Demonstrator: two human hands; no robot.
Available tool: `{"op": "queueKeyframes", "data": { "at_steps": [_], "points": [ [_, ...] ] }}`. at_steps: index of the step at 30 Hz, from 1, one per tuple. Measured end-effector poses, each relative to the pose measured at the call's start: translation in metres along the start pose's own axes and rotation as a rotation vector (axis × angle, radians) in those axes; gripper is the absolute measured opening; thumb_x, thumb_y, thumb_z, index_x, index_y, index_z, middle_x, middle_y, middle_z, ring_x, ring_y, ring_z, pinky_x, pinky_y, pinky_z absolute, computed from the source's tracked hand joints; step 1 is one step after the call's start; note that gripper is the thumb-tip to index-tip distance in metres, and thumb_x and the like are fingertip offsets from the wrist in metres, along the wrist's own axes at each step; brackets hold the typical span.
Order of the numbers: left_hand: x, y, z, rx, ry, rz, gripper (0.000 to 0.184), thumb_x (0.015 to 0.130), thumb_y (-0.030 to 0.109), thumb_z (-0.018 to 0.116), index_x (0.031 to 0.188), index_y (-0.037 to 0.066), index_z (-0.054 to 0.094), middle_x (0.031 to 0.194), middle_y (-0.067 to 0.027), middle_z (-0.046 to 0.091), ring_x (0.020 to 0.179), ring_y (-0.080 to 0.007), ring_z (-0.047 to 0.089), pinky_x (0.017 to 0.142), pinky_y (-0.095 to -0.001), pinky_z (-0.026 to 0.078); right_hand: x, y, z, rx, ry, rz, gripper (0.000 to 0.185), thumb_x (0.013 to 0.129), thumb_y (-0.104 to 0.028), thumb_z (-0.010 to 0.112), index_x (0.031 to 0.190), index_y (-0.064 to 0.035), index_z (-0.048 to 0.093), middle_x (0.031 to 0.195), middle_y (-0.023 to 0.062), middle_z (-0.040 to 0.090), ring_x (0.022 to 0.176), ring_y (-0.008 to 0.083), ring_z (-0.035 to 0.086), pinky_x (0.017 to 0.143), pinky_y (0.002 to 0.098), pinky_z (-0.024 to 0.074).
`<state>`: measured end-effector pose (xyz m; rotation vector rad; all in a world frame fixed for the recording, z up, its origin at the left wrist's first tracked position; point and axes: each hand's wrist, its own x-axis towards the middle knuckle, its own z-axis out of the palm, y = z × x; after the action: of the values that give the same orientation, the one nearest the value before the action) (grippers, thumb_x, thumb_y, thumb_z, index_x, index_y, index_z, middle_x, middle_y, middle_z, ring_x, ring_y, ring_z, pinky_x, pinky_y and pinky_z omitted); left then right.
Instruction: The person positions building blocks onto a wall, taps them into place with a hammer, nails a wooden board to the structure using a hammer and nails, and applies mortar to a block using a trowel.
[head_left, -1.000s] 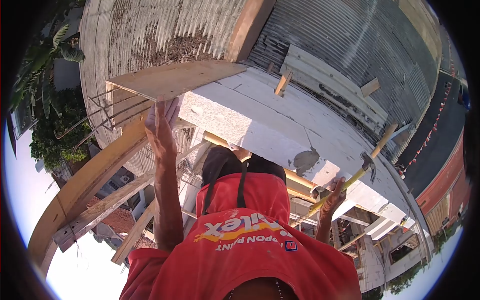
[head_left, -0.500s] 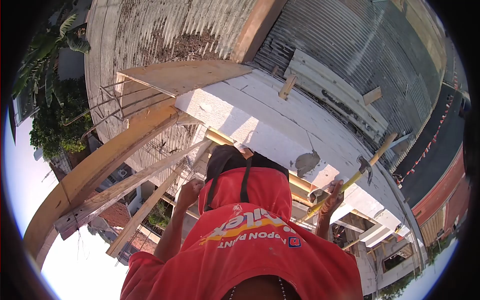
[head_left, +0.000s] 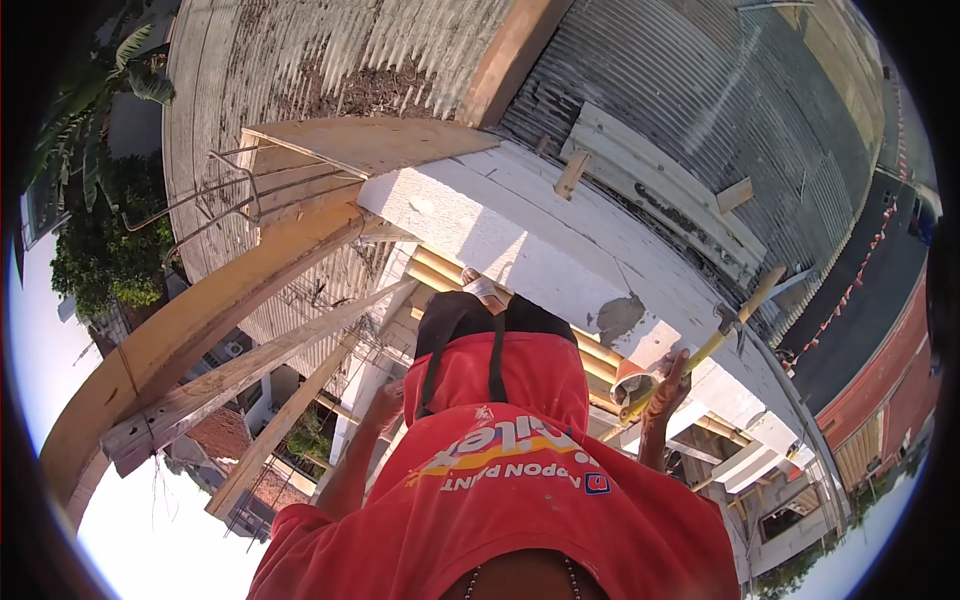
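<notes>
Item one: hammer [head_left: 727, 322], its yellow handle lying across the right hand [head_left: 668, 388], which is grasping it near the butt, the head extending beyond the fingers. Item two: left hand [head_left: 388, 402], hanging beside the red shirt [head_left: 500, 470], its closure not showing clearly

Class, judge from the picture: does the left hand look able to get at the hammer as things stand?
Probably not directly: the left hand is low on the far side of the red shirt, while the right hand grips the hammer. Reaching across might work.
</notes>
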<state>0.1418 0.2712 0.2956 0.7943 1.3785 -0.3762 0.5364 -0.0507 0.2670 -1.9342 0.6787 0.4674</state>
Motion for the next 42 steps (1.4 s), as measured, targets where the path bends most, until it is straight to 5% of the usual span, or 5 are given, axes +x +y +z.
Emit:
{"op": "queueKeyframes", "data": {
  "at_steps": [14,18,30,37,42],
  "points": [
    [0.023,0.035,0.012,-0.291,-0.191,0.028,0.032,0.096,0.014,0.066,0.125,-0.001,0.064,0.107,-0.0051,0.07,0.089,-0.0115,0.066,0.081,-0.0233,0.053,0.016,0.027,-0.013,-0.08,-0.018,-0.098,0.054,0.096,-0.056,0.058,0.096,-0.0028,0.067,0.077,0.0025,0.059,0.073,0.0139,0.054,0.071,0.0302,0.0416],
    [0.043,-0.015,-0.008,0.27,0.098,0.238,0.035,0.094,0.013,0.068,0.126,-0.001,0.063,0.11,-0.0057,0.07,0.097,-0.012,0.065,0.085,-0.0269,0.052,0.017,0.027,-0.014,-0.091,-0.043,-0.11,0.05,0.097,-0.054,0.058,0.094,-0.0046,0.067,0.076,0.0013,0.059,0.071,0.0122,0.053,0.069,0.0293,0.0412],
    [0.031,-0.018,0.01,-0.345,-0.233,0.344,0.031,0.095,0.015,0.067,0.123,0.002,0.065,0.111,-0.004,0.071,0.101,-0.0129,0.066,0.088,-0.0285,0.054,0.024,0.035,-0.016,-0.101,-0.025,-0.163,0.049,0.096,-0.053,0.06,0.086,-0.0055,0.065,0.071,0.0003,0.057,0.066,0.0113,0.052,0.065,0.0272,0.0395],
    [0.047,-0.032,0.003,0.085,-0.056,0.56,0.048,0.096,0.026,0.064,0.139,0.009,0.053,0.141,-0.0147,0.052,0.107,-0.0226,0.064,0.092,-0.0326,0.05,0.021,0.037,-0.016,-0.048,-0.083,-0.224,0.049,0.096,-0.054,0.059,0.088,-0.0063,0.065,0.073,0.0003,0.057,0.068,0.0115,0.052,0.066,0.0279,0.0398],
    [0.044,-0.044,-0.018,0.571,0.053,0.628,0.046,0.087,0.035,0.072,0.124,0.009,0.064,0.114,-0.0188,0.065,0.1,-0.0328,0.067,0.089,-0.0379,0.051,0.016,0.032,-0.012,0.044,-0.07,-0.251,0.045,0.095,-0.048,0.064,0.077,-0.0066,0.064,0.066,0.002,0.058,0.061,0.0115,0.053,0.064,0.0256,0.0388]
  ]
}}
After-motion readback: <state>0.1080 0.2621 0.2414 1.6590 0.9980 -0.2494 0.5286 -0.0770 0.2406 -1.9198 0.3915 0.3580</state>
